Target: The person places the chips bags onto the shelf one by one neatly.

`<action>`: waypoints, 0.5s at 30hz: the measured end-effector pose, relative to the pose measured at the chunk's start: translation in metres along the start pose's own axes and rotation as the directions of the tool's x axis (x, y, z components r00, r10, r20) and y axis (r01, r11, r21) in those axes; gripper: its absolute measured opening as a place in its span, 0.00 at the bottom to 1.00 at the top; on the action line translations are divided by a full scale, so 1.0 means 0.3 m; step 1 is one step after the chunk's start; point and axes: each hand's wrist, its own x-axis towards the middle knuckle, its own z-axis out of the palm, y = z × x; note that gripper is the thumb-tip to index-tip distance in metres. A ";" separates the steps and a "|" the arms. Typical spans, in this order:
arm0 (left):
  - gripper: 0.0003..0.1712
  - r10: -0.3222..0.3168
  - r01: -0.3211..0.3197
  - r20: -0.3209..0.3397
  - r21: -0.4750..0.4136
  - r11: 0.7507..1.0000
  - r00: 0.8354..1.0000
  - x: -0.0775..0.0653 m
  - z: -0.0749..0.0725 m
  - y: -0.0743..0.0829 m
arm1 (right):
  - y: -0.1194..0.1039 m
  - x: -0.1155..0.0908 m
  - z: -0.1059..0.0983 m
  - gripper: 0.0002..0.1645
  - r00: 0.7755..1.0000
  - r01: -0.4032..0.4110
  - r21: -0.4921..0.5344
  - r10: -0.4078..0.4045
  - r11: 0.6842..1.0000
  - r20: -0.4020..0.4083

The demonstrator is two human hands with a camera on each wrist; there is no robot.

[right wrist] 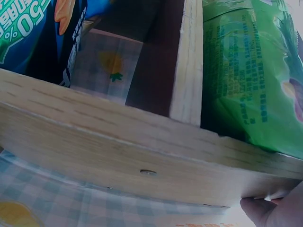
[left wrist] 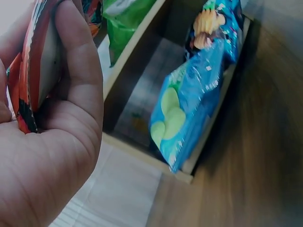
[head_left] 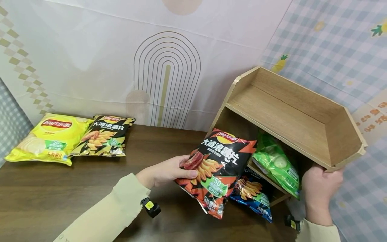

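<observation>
My left hand (head_left: 170, 171) pinches a red and black bag of Lay's chips (head_left: 217, 168) by its left edge, thumb on the front. The bag is tilted and overlaps the left part of a wooden shelf (head_left: 284, 111) in the head view. At the shelf's front right corner, my right hand (head_left: 321, 185) grips the side panel; a fingertip (right wrist: 265, 210) shows against that panel in the right wrist view. A green chip bag (head_left: 276, 164) leans in the middle compartment. Below it, a dark blue chip bag (head_left: 254, 195) and a light blue chip bag (left wrist: 189, 109) lie in the bottom compartment.
On the brown table (head_left: 90, 188), a yellow Lay's bag (head_left: 51, 137) and a black and gold chip bag (head_left: 104, 136) lie side by side at the left. A patterned cloth (head_left: 226, 67) hangs behind, with a checked cloth (head_left: 329, 50) at the right.
</observation>
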 end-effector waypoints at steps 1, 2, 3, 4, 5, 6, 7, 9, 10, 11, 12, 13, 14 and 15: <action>0.45 0.003 -0.003 0.001 -0.007 1.000 1.000 0.011 0.004 0.005 | -0.001 -0.001 0.000 0.33 1.000 -0.001 -0.004 0.001 1.000 0.001; 0.45 0.006 -0.006 0.004 -0.015 1.000 1.000 0.021 0.008 0.011 | -0.001 -0.001 0.000 0.33 1.000 -0.005 -0.009 0.005 1.000 0.000; 0.46 0.010 -0.010 -0.001 -0.013 1.000 1.000 0.030 0.011 0.017 | -0.001 -0.002 0.001 0.33 1.000 -0.006 -0.015 0.006 1.000 0.001; 0.46 0.012 -0.012 -0.003 -0.013 1.000 1.000 0.039 0.014 0.022 | 0.000 -0.002 0.001 0.32 1.000 -0.009 -0.018 0.009 1.000 0.001; 0.46 0.015 -0.015 -0.008 -0.019 1.000 1.000 0.048 0.015 0.026 | 0.001 -0.001 0.001 0.32 1.000 -0.012 -0.020 0.012 1.000 0.002; 0.45 0.022 -0.022 -0.005 -0.022 1.000 1.000 0.058 0.017 0.029 | 0.002 -0.001 0.001 0.31 1.000 -0.014 -0.021 0.015 1.000 0.003; 0.45 0.029 -0.029 -0.007 -0.017 0.999 1.000 0.067 0.018 0.032 | 0.004 0.000 0.001 0.31 1.000 -0.013 -0.019 0.013 1.000 0.004; 0.44 0.040 -0.040 -0.013 -0.010 0.999 0.999 0.084 0.021 0.037 | 0.008 0.003 0.002 0.31 1.000 -0.012 -0.015 0.012 1.000 0.005; 0.44 0.043 -0.044 -0.012 -0.016 0.999 0.999 0.093 0.023 0.040 | 0.009 0.004 0.002 0.30 1.000 -0.011 -0.014 0.011 1.000 0.004; 0.44 0.048 -0.049 -0.014 -0.013 0.999 0.999 0.102 0.025 0.042 | 0.011 0.005 0.002 0.30 1.000 -0.012 -0.011 0.012 1.000 0.002; 0.44 0.053 -0.053 -0.017 -0.007 0.999 0.998 0.110 0.027 0.045 | 0.011 0.006 0.002 0.30 1.000 -0.009 -0.010 0.009 1.000 0.001; 0.44 0.061 -0.061 -0.020 -0.003 0.998 0.998 0.118 0.029 0.048 | 0.011 0.006 0.003 0.30 1.000 -0.007 -0.007 0.007 1.000 0.000; 0.44 0.069 -0.069 -0.023 0.003 0.998 0.997 0.126 0.030 0.051 | 0.009 0.005 0.003 0.30 1.000 -0.007 -0.010 0.007 1.000 -0.001; 0.44 0.074 -0.074 -0.028 0.006 0.997 0.997 0.133 0.031 0.054 | 0.008 0.004 0.004 0.29 1.000 -0.004 -0.011 0.004 1.000 -0.001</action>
